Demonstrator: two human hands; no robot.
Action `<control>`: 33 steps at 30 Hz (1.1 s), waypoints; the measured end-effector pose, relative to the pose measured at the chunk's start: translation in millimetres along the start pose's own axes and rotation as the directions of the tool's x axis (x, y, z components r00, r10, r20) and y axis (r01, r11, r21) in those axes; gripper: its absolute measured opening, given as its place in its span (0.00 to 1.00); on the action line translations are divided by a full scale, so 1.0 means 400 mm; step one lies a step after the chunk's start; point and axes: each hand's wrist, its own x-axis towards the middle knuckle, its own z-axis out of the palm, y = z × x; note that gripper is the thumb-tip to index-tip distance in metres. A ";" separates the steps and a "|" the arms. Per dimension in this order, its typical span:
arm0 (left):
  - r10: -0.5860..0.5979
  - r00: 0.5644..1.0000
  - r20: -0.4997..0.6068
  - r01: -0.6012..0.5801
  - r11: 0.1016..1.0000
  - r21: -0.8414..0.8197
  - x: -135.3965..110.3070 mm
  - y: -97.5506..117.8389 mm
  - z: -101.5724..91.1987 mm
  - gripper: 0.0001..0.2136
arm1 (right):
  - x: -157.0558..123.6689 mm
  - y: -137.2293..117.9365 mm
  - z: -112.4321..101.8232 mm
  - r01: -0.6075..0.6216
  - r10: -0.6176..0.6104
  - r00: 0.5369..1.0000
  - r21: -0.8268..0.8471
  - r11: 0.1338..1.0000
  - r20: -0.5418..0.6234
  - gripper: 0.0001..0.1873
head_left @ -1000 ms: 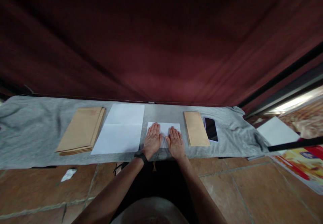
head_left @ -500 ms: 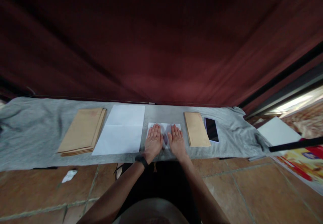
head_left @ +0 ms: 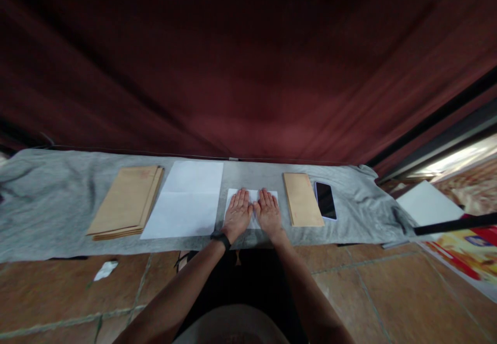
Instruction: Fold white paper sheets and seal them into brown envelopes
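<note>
On the grey cloth-covered worktop [head_left: 58, 199], a small white paper [head_left: 253, 223] lies between a large creased white sheet [head_left: 186, 204] on the left and narrow brown envelopes [head_left: 303, 200] on the right. The left hand [head_left: 237, 212] and the right hand [head_left: 269, 214] rest flat on the paper, each grip spread, palm down. Beyond the large sheet is a pile of bigger brown envelopes [head_left: 125, 199]; beside the narrow ones, a phone [head_left: 325, 200]

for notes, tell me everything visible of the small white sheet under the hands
Plain white, apparently paper, the small white sheet lies flat on the grey cloth, between the larger white sheet and the small brown stack. The left hand and right hand rest palms down on it, hiding much; any folds are unclear.
</note>
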 end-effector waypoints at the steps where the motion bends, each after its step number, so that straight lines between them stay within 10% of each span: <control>1: -0.012 1.000 0.000 0.012 1.000 0.003 0.000 -0.006 -0.002 0.27 | -0.004 0.005 0.001 -0.002 0.002 1.000 -0.022 1.000 -0.016 0.31; 11: -0.131 0.991 -0.038 0.132 0.991 0.029 -0.039 -0.026 -0.020 0.28 | -0.062 0.045 -0.013 -0.025 -0.004 0.993 -0.251 0.968 -0.117 0.33; 33: -0.015 0.991 -0.134 0.018 1.000 0.024 -0.242 0.045 -0.053 0.28 | -0.262 0.006 -0.056 -0.064 0.036 0.982 -0.145 0.987 -0.187 0.31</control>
